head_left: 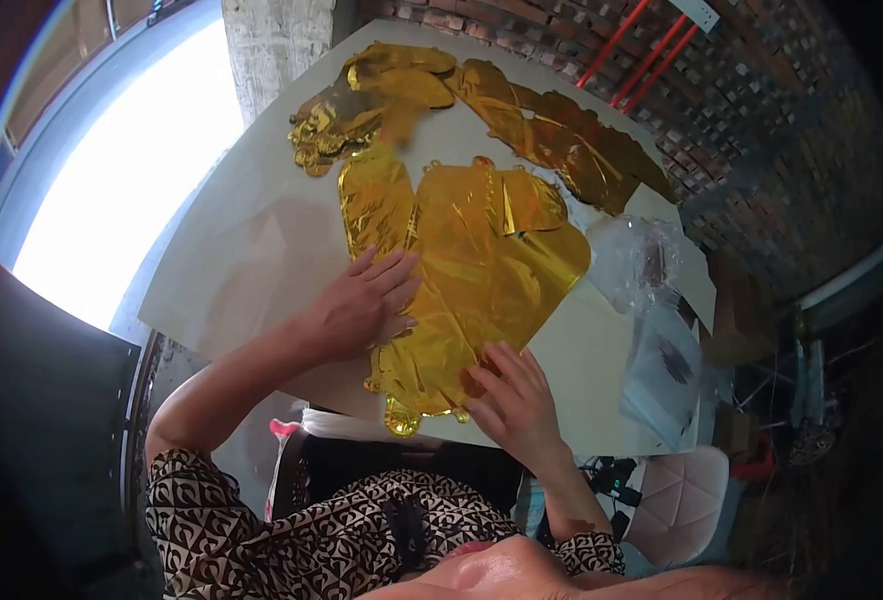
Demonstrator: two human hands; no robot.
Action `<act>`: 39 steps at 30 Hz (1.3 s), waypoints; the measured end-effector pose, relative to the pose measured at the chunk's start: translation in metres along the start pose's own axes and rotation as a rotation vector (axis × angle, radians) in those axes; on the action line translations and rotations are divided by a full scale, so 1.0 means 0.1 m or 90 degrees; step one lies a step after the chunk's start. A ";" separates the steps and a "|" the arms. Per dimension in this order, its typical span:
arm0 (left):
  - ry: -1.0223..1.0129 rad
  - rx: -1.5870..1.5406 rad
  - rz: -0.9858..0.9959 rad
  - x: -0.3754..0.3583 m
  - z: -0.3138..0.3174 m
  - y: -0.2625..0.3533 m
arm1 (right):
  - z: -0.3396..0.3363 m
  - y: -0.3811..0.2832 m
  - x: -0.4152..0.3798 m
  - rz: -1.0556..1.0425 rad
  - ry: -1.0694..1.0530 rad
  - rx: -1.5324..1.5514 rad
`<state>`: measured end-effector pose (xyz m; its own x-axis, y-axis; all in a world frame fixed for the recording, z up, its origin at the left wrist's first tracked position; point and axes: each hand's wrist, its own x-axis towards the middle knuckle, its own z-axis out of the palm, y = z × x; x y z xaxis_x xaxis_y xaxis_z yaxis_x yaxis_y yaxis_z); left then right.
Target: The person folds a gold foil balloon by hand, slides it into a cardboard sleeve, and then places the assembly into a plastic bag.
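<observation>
A flat, shiny gold foil balloon [462, 270] is spread on the table in front of me, with small rounded tabs along its edges. My left hand [355, 305] lies palm down on its left side, fingers stretched over the foil. At the lower right edge, my right hand [517, 400] rests with fingers apart, the fingertips touching the foil. Neither hand is closed round anything. Folds and creases run across the foil, and a flap [534, 200] lies on its upper right part.
More flat gold foil pieces lie at the back left [372, 90] and back right [572, 140] of the pale table [212, 270]. Clear plastic packaging [652, 260] and a plastic bag [665, 375] sit on the right. A white chair [680, 505] stands beside the table.
</observation>
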<state>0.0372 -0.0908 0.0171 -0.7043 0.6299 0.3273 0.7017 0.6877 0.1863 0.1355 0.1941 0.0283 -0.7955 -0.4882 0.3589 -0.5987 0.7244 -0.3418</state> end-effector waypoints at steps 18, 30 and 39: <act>-0.059 0.013 0.055 0.05 0.03 -0.18 | 0.16 0.09 0.85 -0.170 -0.128 -0.075; 0.134 -0.030 -0.606 0.58 -0.21 -1.28 | 0.34 0.18 0.86 -0.205 -0.104 -0.088; 0.084 -0.087 -0.633 0.78 -0.14 -1.58 | 0.33 0.16 0.84 -0.260 -0.111 -0.002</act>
<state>-0.1271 -0.1560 0.0258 -0.9643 -0.2568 0.0640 -0.1850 0.8267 0.5313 0.0563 0.1484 0.0240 -0.4978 -0.8093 0.3117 -0.8671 0.4563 -0.2000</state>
